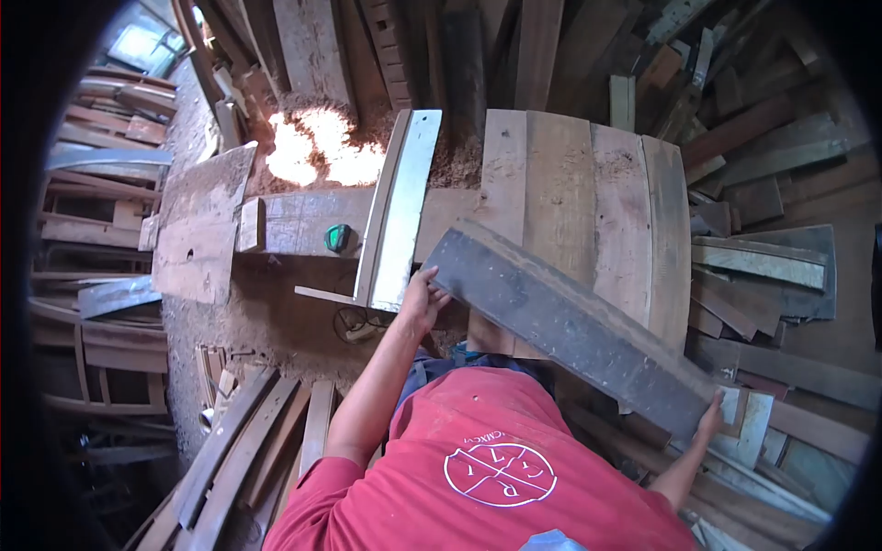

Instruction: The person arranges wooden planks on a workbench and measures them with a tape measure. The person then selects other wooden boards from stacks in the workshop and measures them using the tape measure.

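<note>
A long dark grey board (pixel 570 326) is held at a slant in front of my body, one end higher than the other in the view. My left hand (pixel 424 298) grips its upper left end, with the fingers wrapped round the edge. At the lower right end my right hand (pixel 710 418) holds the same board. Beyond it lie wide brown planks (pixel 560 184) side by side. A white-faced board (pixel 406 211) stands just left of them, close to my left hand. A green and black tape measure (pixel 337 239) rests on a wooden beam (pixel 299 220).
Stacked wood pieces (pixel 106 220) line the left side. Curved strips (pixel 243 450) lie at the lower left. Scrap boards (pixel 767 266) are piled at the right. Bright sunlight falls on sawdust (pixel 322 147) behind the beam. A flat wooden piece (pixel 197 248) sits left of the beam.
</note>
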Motion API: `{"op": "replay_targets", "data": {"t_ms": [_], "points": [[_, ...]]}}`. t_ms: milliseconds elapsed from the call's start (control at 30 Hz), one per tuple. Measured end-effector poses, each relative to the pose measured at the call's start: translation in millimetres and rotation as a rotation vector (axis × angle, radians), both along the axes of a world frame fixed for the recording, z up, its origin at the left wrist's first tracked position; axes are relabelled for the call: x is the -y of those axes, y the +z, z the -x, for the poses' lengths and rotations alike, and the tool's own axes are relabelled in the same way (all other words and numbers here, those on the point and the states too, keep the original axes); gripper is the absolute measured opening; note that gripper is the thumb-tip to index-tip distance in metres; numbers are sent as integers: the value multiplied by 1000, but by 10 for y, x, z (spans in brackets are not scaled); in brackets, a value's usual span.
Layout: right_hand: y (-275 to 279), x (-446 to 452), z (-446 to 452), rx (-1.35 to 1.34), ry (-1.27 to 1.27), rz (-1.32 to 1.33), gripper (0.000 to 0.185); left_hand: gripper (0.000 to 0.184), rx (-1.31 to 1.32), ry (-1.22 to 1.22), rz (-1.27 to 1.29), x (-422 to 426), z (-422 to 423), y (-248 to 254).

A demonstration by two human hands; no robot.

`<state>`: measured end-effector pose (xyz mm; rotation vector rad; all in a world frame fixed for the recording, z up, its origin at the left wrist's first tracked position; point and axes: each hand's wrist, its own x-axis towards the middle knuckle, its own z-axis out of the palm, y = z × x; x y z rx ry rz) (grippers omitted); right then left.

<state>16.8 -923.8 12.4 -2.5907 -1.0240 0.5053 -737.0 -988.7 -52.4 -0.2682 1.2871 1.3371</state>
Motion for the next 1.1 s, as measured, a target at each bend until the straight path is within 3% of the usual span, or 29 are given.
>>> {"op": "replay_targets", "data": {"t_ms": [67,133,233,267,333,400,467,533,567,700,767,800,867,967,1100], "points": [[15,840,407,-49,-92,-126,90,47,-66,-55,95,-271,324,-51],[20,1588,744,-53,-186,-127,88,37,-221,-147,-32,-506,627,-144],[219,2560,1917,-169,-496,-144,85,41,65,-188,-415,-767,1053,-62],[218,2808,2229,-229,-588,-211,83,41,82,-224,-416,-871,1232,-203],[326,3172,2906,-383,-671,-434,79,55,-409,-497,-338,-963,1458,-586],[367,3424,3370,-267,-747,-419,78,78,-1303,-930,-46,-762,1583,-109],[295,3630,3592,-324,-810,-483,78,81,-1838,-1174,-25,-502,1709,-286],[348,3736,3928,-366,-843,-444,78,81,-1957,-1425,73,-202,1840,-499],[138,3878,3905,-375,-805,-498,78,80,-2038,-1384,44,-28,1909,-484],[-92,3982,4345,-501,-809,-460,80,71,-2119,-1391,169,121,2141,-406],[-680,4112,4352,-494,-696,-470,78,66,-2128,-1399,217,144,2310,-330],[-41,3694,5005,-613,-801,-417,76,65,-2127,-1422,222,148,2449,-383],[-900,3947,4918,-945,-833,-534,71,63,-2112,-1468,213,181,2650,-321],[-1093,3750,5465,-1097,-885,-623,73,61,-2084,-1492,283,225,2913,-363],[-1185,3600,6008,-1111,-950,-650,74,62,-2060,-1502,186,260,3194,-444]]}}
